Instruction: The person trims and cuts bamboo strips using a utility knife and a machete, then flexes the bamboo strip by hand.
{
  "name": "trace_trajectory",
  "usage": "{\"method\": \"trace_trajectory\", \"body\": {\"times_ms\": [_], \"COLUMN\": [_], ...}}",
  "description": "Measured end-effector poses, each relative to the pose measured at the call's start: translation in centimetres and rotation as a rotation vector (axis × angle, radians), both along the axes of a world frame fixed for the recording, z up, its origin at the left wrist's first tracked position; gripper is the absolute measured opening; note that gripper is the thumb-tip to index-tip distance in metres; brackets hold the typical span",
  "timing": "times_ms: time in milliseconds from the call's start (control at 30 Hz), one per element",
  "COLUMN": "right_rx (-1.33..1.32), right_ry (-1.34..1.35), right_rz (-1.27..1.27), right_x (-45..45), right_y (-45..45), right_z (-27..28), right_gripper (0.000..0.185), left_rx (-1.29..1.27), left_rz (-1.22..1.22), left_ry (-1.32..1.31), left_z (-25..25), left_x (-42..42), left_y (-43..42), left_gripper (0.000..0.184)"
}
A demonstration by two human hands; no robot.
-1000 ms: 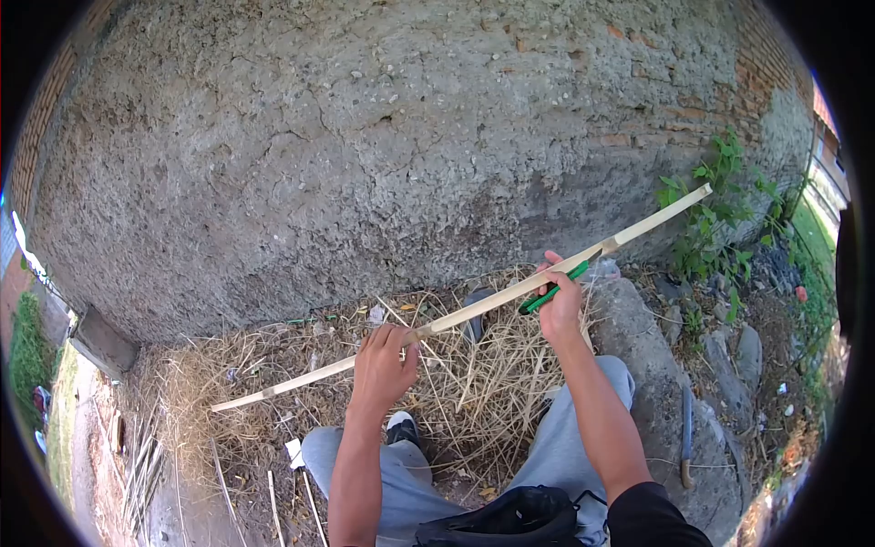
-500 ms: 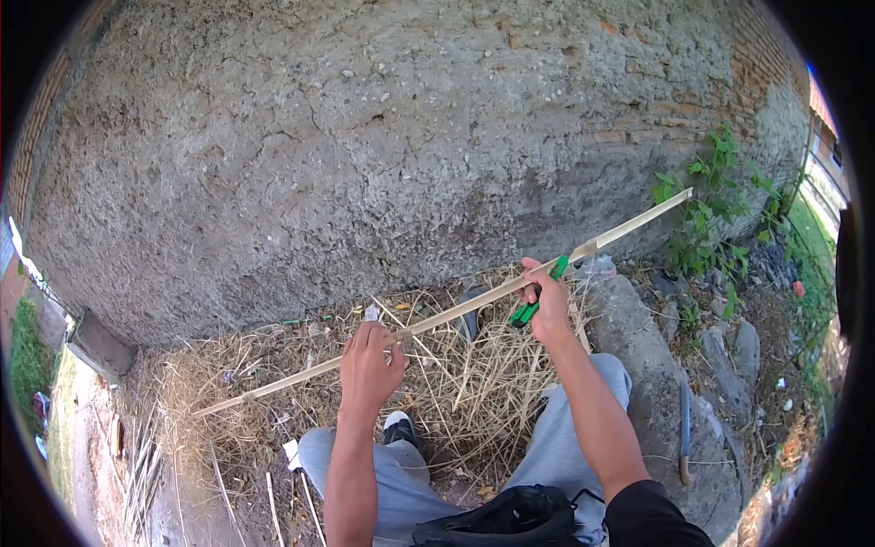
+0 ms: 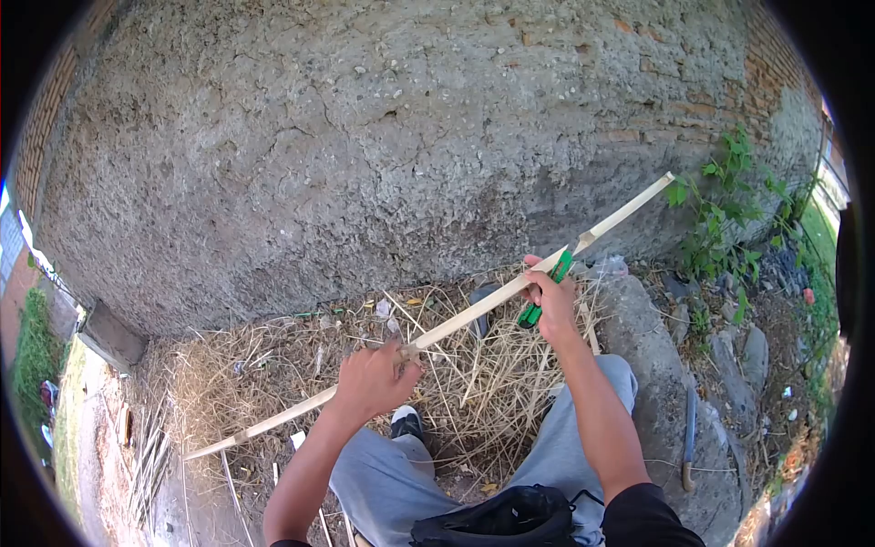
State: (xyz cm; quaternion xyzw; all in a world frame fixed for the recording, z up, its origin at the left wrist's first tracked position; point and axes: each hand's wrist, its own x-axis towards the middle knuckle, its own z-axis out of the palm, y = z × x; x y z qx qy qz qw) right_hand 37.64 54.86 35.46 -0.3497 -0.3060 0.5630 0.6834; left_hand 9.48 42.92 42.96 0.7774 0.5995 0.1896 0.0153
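Note:
A long pale strip, apparently split bamboo (image 3: pixel 476 310), slants across in front of me from lower left to upper right. My left hand (image 3: pixel 378 376) is closed around it left of centre, by a node. My right hand (image 3: pixel 554 305) grips a green and black utility knife (image 3: pixel 562 265), partly hidden by the fingers. Its blade end lies at the strip, just short of another node; whether the edge bites in, I cannot tell. The right thumb and fingers also touch the strip.
A rough, crumbling wall (image 3: pixel 365 164) rises close ahead. Pale shavings (image 3: pixel 483 374) cover the ground between my legs. On the stone slab (image 3: pixel 647 337) to my right rests a long blade with a brownish handle (image 3: pixel 689 438). Leafy plants (image 3: pixel 729 205) grow at the wall's right end.
The strip has shifted slightly left and tilts more steeply. My left hand has turned over the strip, its forearm swinging out to the left. The knife stays close to the right-hand node.

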Motion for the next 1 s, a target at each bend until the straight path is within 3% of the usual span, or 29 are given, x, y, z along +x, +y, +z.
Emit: {"method": "trace_trajectory", "body": {"times_ms": [67, 100, 167, 267, 300, 367, 500, 667, 733, 900, 967, 1000], "right_rx": [-0.011, -0.017, 0.006, -0.009, -0.004, 0.277, 0.289, 0.296, 0.063, 0.194, 0.098, 0.144], "right_ry": [-0.014, -0.041, -0.099, -0.448, -0.452, -0.922, -1.084, -1.317, -1.503, -1.513, -1.313, -1.233], "right_rz": [0.03, 0.055, 0.056, 0.099, 0.095, -0.031, -0.121, -0.283, 0.008, 0.146, 0.266, 0.189], "right_x": [-0.8, -1.0, -1.2, -0.8, -0.8, -0.7, -0.9, -0.3, -0.1, -1.6, -2.1, -1.9], "right_y": [-0.6, -1.0, -1.5, -3.3, -3.6, -4.3, -6.0, -7.2, -8.5, -11.3, -11.8, -11.1], "right_z": [0.2, 0.4, 0.4, 2.1, 2.0, 1.4, 1.0, 0.4, 1.9, 0.2, 0.8, -0.6], "right_gripper": [0.032, 0.033, 0.032, 0.039, 0.039, 0.039, 0.031, 0.026, 0.029, 0.035, 0.039, 0.045], "left_rx": [-0.244, -0.25, -0.575, -0.605, -0.611, -0.637, -0.753, -0.811, -0.824, -0.717, -0.632, -0.546], "left_rz": [-0.012, -0.008, 0.031, 0.111, 0.126, 0.14, 0.179, 0.23, 0.249, 0.224, 0.199, 0.18], "left_ry": [-0.068, -0.067, -0.519, -0.687, -0.784, -0.874, -1.108, -1.197, -1.208, -1.128, -1.068, -1.008], "left_z": [-0.1, -0.5, -2.6, -5.0, -5.4, -6.2, -7.8, -8.8, -9.3, -10.2, -11.4, -11.9], "left_x": [-0.4, -0.7, -1.4, -0.5, 0.0, 0.7, 0.5, 0.1, -0.1, 0.3, 0.3, 0.2], "left_y": [-0.8, -1.2, -2.0, -4.6, -5.5, -7.3, -10.3, -12.2, -12.5, -12.6, -12.8, -13.0], "left_gripper": [0.042, 0.042, 0.057, 0.054, 0.052, 0.05, 0.045, 0.043, 0.043, 0.041, 0.042, 0.043]}}
